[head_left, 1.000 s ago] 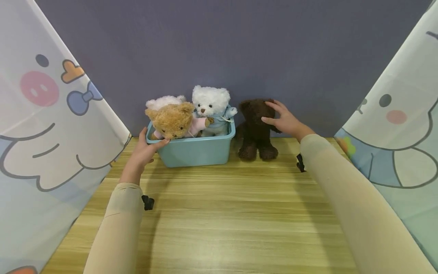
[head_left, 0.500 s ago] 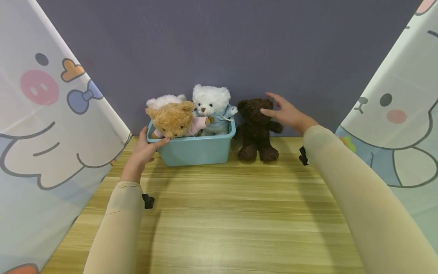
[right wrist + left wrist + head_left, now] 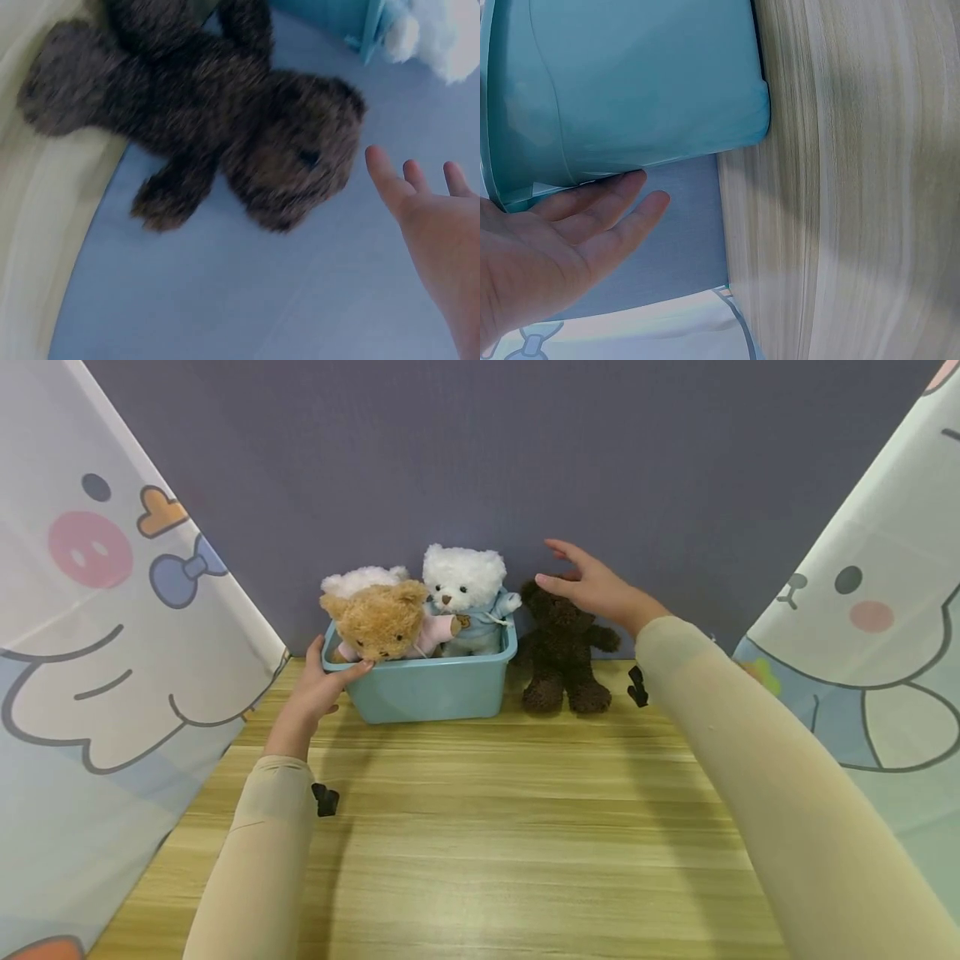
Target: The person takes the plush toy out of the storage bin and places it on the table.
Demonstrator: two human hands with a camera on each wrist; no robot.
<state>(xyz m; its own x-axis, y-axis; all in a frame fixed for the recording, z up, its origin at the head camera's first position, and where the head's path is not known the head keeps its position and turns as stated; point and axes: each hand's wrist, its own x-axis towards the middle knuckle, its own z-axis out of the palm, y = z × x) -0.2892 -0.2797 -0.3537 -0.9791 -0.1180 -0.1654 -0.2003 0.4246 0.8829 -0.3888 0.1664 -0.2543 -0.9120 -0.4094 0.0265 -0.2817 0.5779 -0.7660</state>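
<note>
A light-blue plastic bin (image 3: 427, 692) stands at the back of the table. My left hand (image 3: 311, 692) holds its left front corner, thumb along the front rim, fingers against the outside of the left wall. Inside sit a tan teddy bear (image 3: 381, 620) in pink, a white teddy bear (image 3: 463, 581) in a blue hoodie, and a white plush (image 3: 358, 582) mostly hidden behind the tan one. Right of the bin, a dark brown teddy bear (image 3: 564, 652) sits against the wall. Above its head my right hand (image 3: 600, 589) is spread, holding nothing; the right wrist view shows the fingers apart from the bear.
A grey wall (image 3: 480, 460) rises right behind the bin and the brown bear. Printed cartoon curtains (image 3: 97, 635) flank the wooden table (image 3: 517, 827) on both sides. Black clips (image 3: 326, 800) hang at both sleeves.
My right hand has come off the brown bear's head, lifted, and moved left above it. The bear's arm and face show more now. The left hand and the bin stay put.
</note>
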